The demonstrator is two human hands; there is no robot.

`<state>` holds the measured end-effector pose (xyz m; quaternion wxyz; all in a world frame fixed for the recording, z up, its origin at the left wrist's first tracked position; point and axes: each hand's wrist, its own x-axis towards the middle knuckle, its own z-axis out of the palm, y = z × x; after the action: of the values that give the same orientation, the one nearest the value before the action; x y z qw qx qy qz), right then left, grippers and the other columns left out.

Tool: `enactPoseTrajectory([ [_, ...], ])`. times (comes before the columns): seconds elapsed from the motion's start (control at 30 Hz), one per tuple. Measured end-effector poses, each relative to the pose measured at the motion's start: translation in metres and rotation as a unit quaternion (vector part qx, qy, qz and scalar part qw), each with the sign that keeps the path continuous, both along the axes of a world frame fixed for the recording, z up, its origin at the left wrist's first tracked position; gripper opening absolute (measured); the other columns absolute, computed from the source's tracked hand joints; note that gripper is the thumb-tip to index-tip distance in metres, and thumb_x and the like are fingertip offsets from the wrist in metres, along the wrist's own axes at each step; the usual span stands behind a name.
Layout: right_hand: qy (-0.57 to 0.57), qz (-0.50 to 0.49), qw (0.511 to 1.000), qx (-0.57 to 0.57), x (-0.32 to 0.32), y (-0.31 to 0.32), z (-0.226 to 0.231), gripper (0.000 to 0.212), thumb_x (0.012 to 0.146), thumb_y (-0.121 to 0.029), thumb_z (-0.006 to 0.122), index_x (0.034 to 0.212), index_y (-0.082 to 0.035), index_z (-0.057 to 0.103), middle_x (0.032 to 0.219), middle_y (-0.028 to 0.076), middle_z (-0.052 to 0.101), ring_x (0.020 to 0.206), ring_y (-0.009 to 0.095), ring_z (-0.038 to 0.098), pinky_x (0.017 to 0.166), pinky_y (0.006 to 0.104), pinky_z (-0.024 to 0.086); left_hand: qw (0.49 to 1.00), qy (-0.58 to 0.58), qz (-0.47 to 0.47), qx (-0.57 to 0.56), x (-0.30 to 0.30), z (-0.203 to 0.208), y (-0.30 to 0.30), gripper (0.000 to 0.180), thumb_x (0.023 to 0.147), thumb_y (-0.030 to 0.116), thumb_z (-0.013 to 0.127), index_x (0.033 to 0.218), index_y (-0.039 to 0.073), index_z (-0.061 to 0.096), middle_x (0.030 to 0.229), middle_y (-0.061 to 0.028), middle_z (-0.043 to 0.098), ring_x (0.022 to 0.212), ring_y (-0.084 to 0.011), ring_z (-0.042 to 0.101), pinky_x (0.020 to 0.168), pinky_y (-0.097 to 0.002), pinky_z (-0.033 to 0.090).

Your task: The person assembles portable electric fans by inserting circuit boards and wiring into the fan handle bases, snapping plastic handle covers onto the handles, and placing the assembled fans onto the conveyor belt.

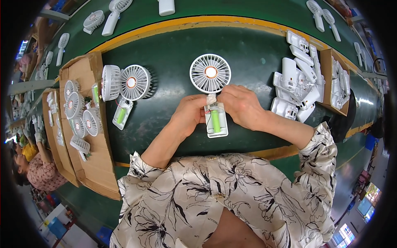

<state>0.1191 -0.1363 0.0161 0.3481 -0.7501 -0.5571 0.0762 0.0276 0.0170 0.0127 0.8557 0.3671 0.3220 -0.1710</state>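
Note:
A white handheld fan [211, 84] lies in front of me on the dark green bench, its round grille away from me. Its handle half [223, 129] is open, showing a green cylindrical battery [216, 121] and thin wires. My left hand [189, 113] is closed on the left side of the handle, just below the neck. At the right side of the neck, my right hand [242, 106] is closed with its fingers pinched together; the fingertips are partly hidden. A small whitish piece [211, 99] shows between the hands at the neck.
Two fan heads [135, 82] stand at left, one wired to an open handle [123, 114]. Beside them, a cardboard tray [97, 165] holds several fan heads. White casings [295, 84] are heaped at right, by a cardboard box [327, 82]. Finished-looking fans [111, 22] lie beyond the yellow edge.

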Motion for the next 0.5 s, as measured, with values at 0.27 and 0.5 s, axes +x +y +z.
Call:
enactPoseTrajectory([
  [0.27, 0.008, -0.015, 1.0, -0.013, -0.003, 0.002, 0.005, 0.009, 0.07, -0.004, 0.055, 0.079, -0.004, 0.054, 0.076, 0.007, 0.05, 0.072, 0.026, 0.052, 0.062, 0.0362, 0.041, 0.997, -0.05, -0.049, 0.016, -0.004, -0.007, 0.001, 0.021, 0.081, 0.011, 0.055, 0.097, -0.003, 0.056, 0.087, -0.0083, 0.06, 0.074, -0.016, 0.06, 0.066, -0.0297, 0.052],
  [0.5, 0.013, -0.132, 0.991, -0.033, -0.028, 0.008, 0.015, 0.079, 0.058, -0.025, 0.069, 0.121, 0.005, 0.031, 0.115, 0.023, 0.039, 0.098, 0.037, 0.044, 0.08, 0.0444, 0.037, 0.973, -0.085, 0.207, 0.06, 0.004, -0.003, -0.012, 0.019, 0.082, 0.006, 0.053, 0.099, -0.002, 0.056, 0.094, -0.0078, 0.059, 0.082, -0.0152, 0.058, 0.07, -0.0287, 0.049],
])
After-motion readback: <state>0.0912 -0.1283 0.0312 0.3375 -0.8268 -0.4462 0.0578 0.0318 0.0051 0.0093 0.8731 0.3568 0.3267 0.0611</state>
